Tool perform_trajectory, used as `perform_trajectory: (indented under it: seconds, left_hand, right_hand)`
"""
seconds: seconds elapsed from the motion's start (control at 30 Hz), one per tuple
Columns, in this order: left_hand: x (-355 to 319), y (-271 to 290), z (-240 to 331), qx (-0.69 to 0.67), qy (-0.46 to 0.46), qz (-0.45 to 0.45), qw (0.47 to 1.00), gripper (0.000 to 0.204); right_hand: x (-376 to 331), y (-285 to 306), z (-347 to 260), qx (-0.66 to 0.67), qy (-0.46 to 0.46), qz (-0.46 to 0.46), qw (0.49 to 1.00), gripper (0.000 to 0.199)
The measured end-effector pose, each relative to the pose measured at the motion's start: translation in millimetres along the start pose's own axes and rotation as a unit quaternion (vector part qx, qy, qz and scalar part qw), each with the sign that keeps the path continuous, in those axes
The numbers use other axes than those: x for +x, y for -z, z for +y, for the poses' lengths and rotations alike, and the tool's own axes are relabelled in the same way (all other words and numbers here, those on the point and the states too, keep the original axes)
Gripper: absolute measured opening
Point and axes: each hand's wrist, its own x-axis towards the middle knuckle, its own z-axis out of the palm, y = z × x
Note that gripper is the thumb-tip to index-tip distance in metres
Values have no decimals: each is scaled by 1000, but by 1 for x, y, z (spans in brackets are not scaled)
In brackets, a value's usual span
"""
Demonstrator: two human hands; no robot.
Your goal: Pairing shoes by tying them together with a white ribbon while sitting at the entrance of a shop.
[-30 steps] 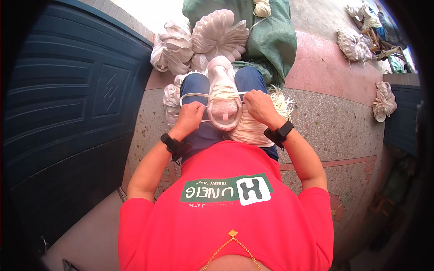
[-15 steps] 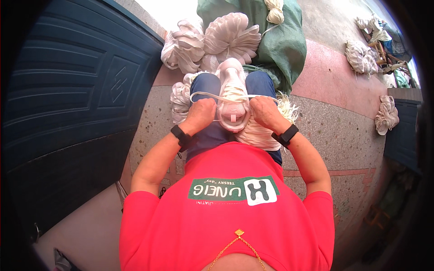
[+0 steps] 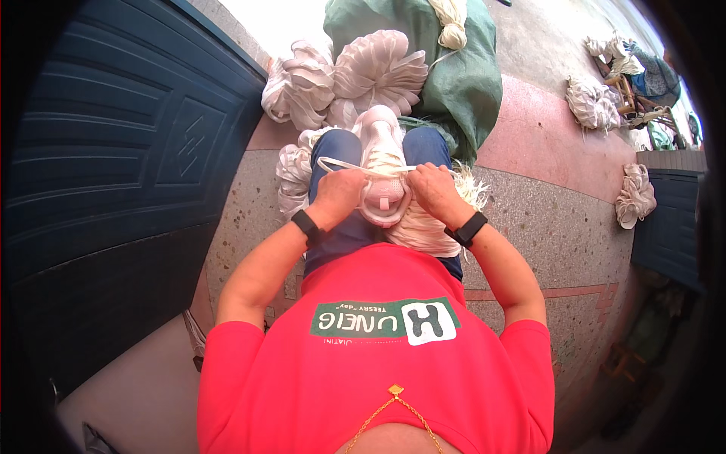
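Note:
A pale pinkish-white sneaker (image 3: 384, 189) rests between my knees, its toe pointing away from me and its heel toward me. A cream shoelace (image 3: 352, 164) crosses the shoe's upper part, with one loop sticking out past my left hand. My left hand (image 3: 339, 194) is closed on the lace at the shoe's left side. At the right side, my right hand (image 3: 439, 192) pinches the other part of the lace near the shoe's opening. The fingertips of both hands are partly hidden. On my lap beside the heel lies a bundle of cream laces (image 3: 423, 231).
Bundles of whitish shoe parts (image 3: 380, 69) are heaped ahead of my knees, beside a large green sack (image 3: 465, 94) with a cream lace hank (image 3: 452, 30) on it. A dark blue panelled door (image 3: 121, 136) stands at the left. More bundles (image 3: 592, 104) lie at the far right, near a seated person.
My right hand has moved inward, closer to the shoe, and the lace between my hands spans a shorter width. The whole view has shifted slightly.

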Motion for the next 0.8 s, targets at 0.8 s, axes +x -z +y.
perform_trajectory:
  seconds: [0.8]
  left_hand:
    - [1, 9, 5, 6, -183, -16, 983, 5]
  right_hand:
    - [8, 11, -23, -45, 28, 88, 995, 7]
